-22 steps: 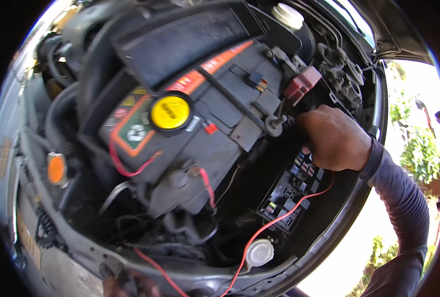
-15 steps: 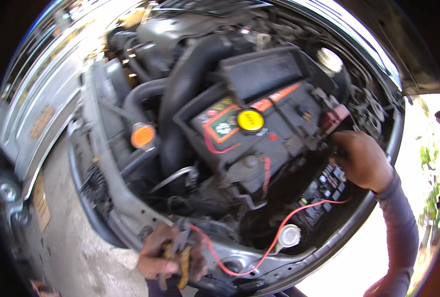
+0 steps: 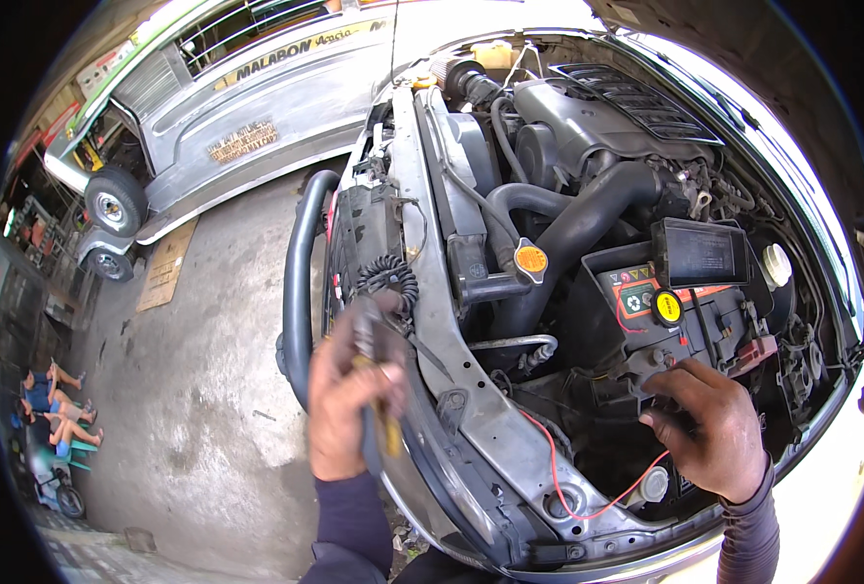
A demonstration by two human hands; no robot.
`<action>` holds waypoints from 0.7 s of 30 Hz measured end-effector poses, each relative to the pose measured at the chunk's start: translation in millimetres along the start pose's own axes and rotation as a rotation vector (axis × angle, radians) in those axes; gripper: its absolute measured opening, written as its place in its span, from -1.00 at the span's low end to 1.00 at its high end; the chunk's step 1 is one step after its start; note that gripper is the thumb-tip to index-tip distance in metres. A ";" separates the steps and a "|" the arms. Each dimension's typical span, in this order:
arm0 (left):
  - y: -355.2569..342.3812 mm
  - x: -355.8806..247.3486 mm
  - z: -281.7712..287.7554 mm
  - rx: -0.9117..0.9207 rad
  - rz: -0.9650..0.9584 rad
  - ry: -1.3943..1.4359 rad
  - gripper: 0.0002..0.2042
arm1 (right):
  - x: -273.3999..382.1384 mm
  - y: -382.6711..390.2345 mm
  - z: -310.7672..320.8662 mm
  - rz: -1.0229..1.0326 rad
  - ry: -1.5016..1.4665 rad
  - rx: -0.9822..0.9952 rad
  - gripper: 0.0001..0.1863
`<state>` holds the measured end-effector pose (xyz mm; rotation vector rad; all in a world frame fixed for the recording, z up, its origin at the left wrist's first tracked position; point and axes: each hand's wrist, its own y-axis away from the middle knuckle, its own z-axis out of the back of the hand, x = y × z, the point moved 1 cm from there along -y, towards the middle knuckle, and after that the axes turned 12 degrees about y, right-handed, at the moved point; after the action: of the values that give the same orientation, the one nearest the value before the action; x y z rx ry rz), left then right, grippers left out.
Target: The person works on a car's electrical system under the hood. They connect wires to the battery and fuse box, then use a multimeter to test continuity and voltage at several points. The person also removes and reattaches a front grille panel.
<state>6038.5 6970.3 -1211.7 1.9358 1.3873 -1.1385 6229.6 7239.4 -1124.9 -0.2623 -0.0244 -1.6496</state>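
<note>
My left hand [image 3: 344, 404], blurred by motion, is closed round pliers [image 3: 389, 428] with yellow on the handles, above the front edge of a car's engine bay. My right hand [image 3: 712, 428] hovers just in front of the car battery [image 3: 641, 336], fingers loosely curved and thumb apart, with nothing visible between them. A thin red wire [image 3: 555, 467] runs from the grey front panel, loops low near a white cap [image 3: 654, 484] and ends its visible run beside my right hand. A round yellow tag or cap [image 3: 667, 308] lies on the battery. My right hand partly hides the fuse box.
An orange radiator cap [image 3: 530, 261] and a thick black air hose [image 3: 588, 229] are left of the battery. A coiled black cable [image 3: 389, 280] hangs by the grille. Beyond the concrete floor [image 3: 208, 389] stands a silver vehicle [image 3: 296, 117]; people sit at far left.
The view has swung left, showing more floor. My right hand has come away from the fuse box and battery side toward the front. My left hand has risen with the pliers.
</note>
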 end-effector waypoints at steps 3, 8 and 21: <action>-39.5 -15.9 42.6 -0.292 -0.133 -0.341 -0.52 | 19.0 -25.2 -16.6 0.066 -0.021 0.020 -0.76; -135.8 -4.1 93.0 -0.167 -0.105 -0.685 -0.53 | 83.6 -109.3 -92.1 0.313 -0.031 0.028 -0.73; -293.2 48.1 73.0 0.455 -0.193 -1.408 -0.26 | 137.2 -201.1 -176.9 0.022 -0.004 0.058 -0.79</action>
<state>5747.1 7043.4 -1269.7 0.6840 0.5007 -2.3307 5994.0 7094.5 -1243.4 -0.2208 -0.0717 -1.6240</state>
